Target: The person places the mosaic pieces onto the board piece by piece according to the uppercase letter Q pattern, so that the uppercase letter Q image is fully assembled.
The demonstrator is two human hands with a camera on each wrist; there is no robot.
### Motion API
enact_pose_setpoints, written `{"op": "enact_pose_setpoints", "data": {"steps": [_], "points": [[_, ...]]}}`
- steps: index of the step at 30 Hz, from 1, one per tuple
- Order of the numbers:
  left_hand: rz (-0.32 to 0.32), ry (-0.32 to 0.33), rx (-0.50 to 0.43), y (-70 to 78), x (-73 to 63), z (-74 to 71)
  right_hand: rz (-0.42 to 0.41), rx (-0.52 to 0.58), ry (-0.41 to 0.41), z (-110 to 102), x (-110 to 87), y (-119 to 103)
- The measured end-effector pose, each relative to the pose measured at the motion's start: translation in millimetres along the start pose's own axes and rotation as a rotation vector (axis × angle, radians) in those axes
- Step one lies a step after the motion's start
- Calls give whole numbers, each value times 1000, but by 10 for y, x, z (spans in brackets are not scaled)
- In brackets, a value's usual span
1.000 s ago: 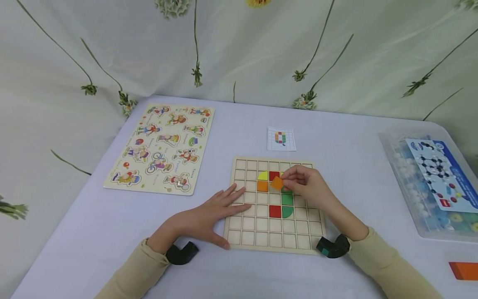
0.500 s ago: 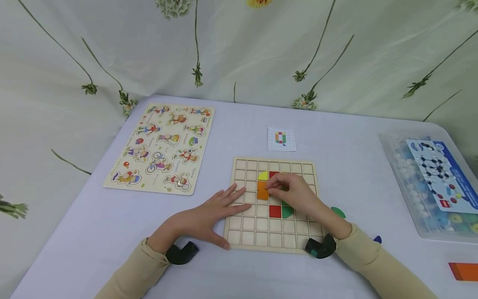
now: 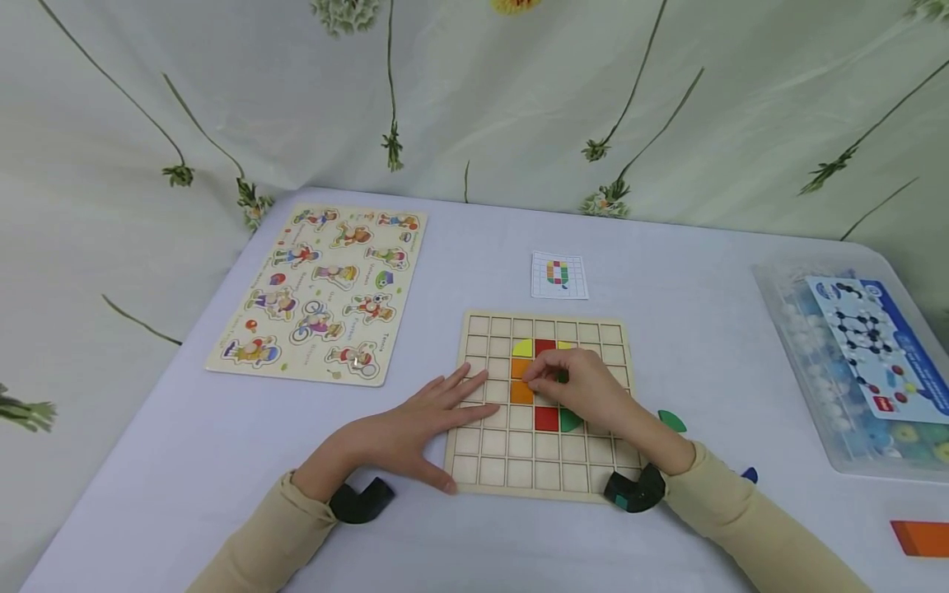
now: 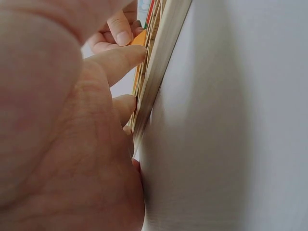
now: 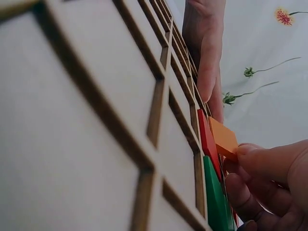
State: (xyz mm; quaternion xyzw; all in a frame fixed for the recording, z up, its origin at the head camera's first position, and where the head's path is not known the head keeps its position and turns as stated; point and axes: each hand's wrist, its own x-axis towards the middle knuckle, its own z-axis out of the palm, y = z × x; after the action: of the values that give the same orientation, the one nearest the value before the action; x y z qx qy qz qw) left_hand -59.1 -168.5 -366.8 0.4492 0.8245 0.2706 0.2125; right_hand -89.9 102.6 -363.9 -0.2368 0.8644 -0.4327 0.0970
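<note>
My right hand [image 3: 582, 385] pinches an orange square tile [image 3: 521, 394] between thumb and fingers, at a cell of the wooden grid board [image 3: 534, 476]. The right wrist view shows this tile tilted, one edge down at the grid. Just beyond it lies another orange tile [image 3: 521, 368], with a yellow rounded tile [image 3: 522, 348] above that. Red [image 3: 546, 419] and green [image 3: 570, 420] tiles sit nearer me; my right fingers hide part of the pattern. With fingers spread, my left hand [image 3: 404, 428] rests along the board's left side, several fingertips on the grid.
A small pattern card [image 3: 559, 284] lies behind the board. To the left is a picture puzzle board [image 3: 319, 325]. Loose green [image 3: 671, 421] and blue [image 3: 750, 474] pieces lie by my right forearm. A clear plastic box [image 3: 845, 449] and an orange block [image 3: 922, 538] are far right.
My right hand has moved left and slightly nearer me, bringing the orange tile to the cell below the other orange one. Loose pieces came into sight beside the right forearm. The left hand stayed still.
</note>
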Motion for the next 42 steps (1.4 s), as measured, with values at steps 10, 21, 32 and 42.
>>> {"op": "enact_pose_setpoints", "data": {"steps": [10, 21, 32, 42], "points": [[6, 1, 9, 10, -1, -9, -26, -7, 4, -44, -15, -7], [11, 3, 4, 15, 24, -11, 42, 98, 108, -662, -386, 101], [-25, -9, -7, 6, 4, 2, 270, -58, 169, -983, -1085, 556], [-12, 3, -4, 27, 1, -10, 219, -91, 114, -923, -1182, 685]]}}
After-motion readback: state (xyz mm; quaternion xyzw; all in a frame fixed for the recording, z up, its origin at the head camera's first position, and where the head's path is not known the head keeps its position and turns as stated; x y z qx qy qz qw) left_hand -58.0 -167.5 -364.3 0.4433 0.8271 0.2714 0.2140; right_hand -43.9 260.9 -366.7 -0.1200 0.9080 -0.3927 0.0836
